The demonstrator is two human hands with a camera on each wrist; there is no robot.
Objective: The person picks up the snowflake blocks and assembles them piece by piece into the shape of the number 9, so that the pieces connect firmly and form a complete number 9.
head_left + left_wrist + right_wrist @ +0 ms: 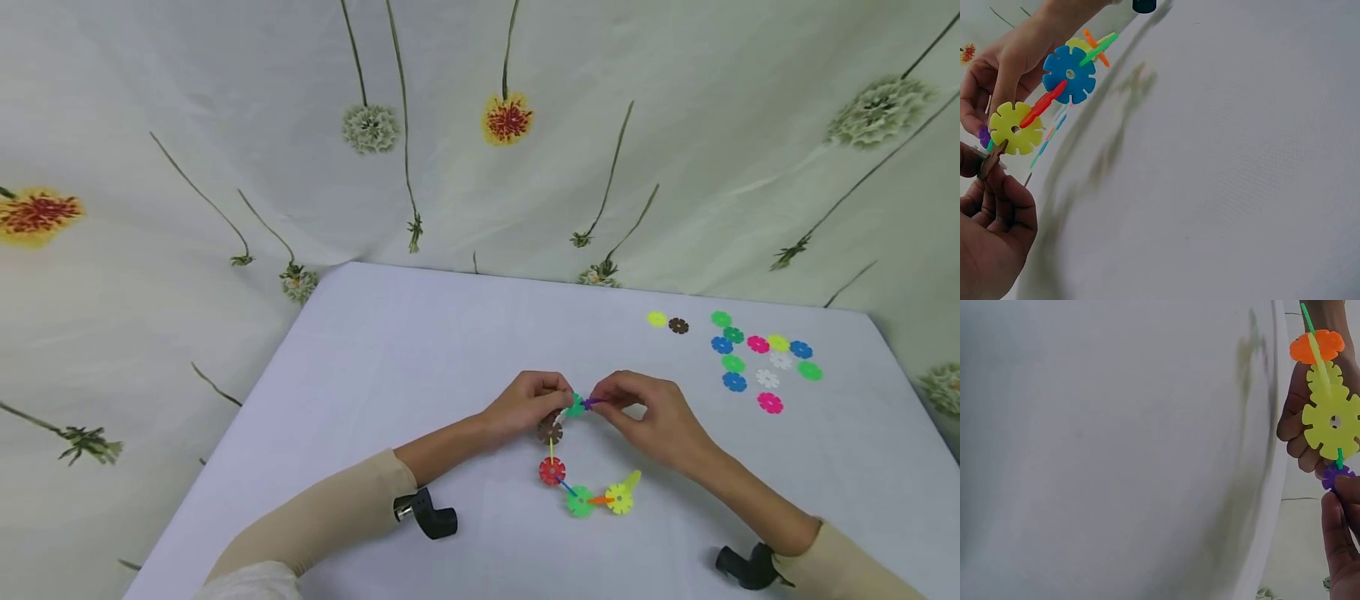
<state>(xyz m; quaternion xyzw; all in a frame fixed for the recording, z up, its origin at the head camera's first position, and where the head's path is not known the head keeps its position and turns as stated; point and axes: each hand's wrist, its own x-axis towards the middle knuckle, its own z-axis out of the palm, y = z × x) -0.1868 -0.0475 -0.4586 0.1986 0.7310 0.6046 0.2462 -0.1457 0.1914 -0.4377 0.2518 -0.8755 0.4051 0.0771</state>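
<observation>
We see the left hand (527, 405) and right hand (662, 418) pinching a disc chain (552, 472) (loose discs (758, 344) near the table's (420, 350) far-right corner).

We take this for a makeshift filming corner indoors: a white table (420, 342) stands before a pale cloth (247, 75) printed with flowers (507, 121), which hangs along its back and sides like a backdrop, and two black wrist cameras (439, 520) show in the head view. Since the cloth fills the view past the table, we can't tell whether this is a home or a studio.
</observation>
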